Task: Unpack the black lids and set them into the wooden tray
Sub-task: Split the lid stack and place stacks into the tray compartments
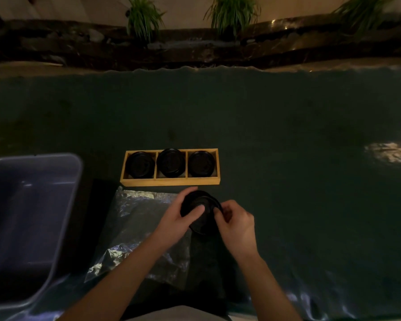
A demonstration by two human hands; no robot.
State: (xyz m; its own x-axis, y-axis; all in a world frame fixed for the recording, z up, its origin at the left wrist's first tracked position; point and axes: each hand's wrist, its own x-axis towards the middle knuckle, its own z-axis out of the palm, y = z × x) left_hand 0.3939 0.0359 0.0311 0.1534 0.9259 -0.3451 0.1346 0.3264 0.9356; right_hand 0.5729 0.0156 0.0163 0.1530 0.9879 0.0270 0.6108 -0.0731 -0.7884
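A wooden tray [169, 182] with three compartments lies on the dark table, a stack of black lids in each: left [140, 164], middle [171, 162], right [200, 163]. Just in front of the tray I hold a small stack of black lids [200, 215] with both hands. My left hand [180, 217] grips its left side, thumb across the top. My right hand [237, 224] pinches its right edge. A crinkled clear plastic bag [134, 230] lies flat under my left forearm.
A grey plastic bin [28, 223] stands at the left, close to the bag. A dark flat sheet [97, 205] lies under the bag. Beyond the table's far edge run a stone ledge and potted grasses [144, 17]. A light patch [390, 152] shows at the right.
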